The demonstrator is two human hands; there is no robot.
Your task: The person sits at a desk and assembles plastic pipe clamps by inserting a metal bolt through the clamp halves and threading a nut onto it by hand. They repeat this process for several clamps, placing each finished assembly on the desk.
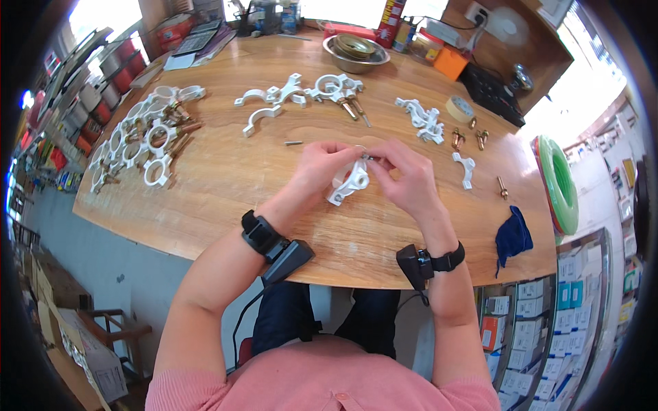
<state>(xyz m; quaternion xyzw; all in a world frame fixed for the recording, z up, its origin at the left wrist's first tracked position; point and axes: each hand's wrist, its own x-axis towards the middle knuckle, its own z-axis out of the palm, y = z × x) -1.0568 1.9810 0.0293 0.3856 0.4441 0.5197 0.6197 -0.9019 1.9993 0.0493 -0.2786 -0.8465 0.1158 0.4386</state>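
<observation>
Over the middle of the table I hold a white plastic pipe clamp in my left hand, its fingers closed on the clamp's upper side. The fingertips of my right hand pinch a small metal screw at the clamp's far edge. How deep the screw sits is hidden by my fingers. A short metal pin lies just left of my left hand. Beyond my hands are loose white clamp halves and a clamp with brass-coloured anchor bolts.
Several joined clamps with bolts lie at the left. To the right are more clamp halves, a tape roll, anchor bolts, one half clamp and a dark blue cloth pouch. Metal bowls stand at the back.
</observation>
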